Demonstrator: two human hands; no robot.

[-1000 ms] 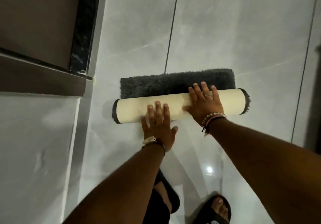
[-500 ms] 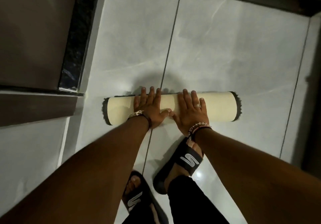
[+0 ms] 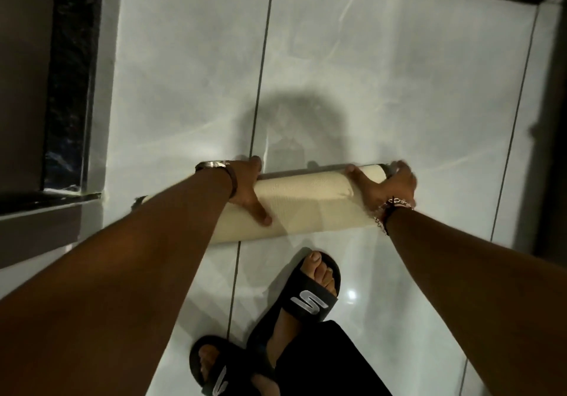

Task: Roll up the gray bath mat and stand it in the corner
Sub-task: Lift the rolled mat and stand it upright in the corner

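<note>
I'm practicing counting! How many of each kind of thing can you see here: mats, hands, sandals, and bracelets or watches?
Rolled mat: 1
Hands: 2, the left hand and the right hand, both holding the roll
Black sandals: 2, one ahead, one nearer
Wrist pieces: 2, a watch and a bead bracelet
Total: 7

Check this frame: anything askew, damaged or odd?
Nothing stands out. The rolled gray bath mat with cream backing looks tight and even, gripped by the left hand and right hand. Its left end is hidden behind the forearm.
</note>
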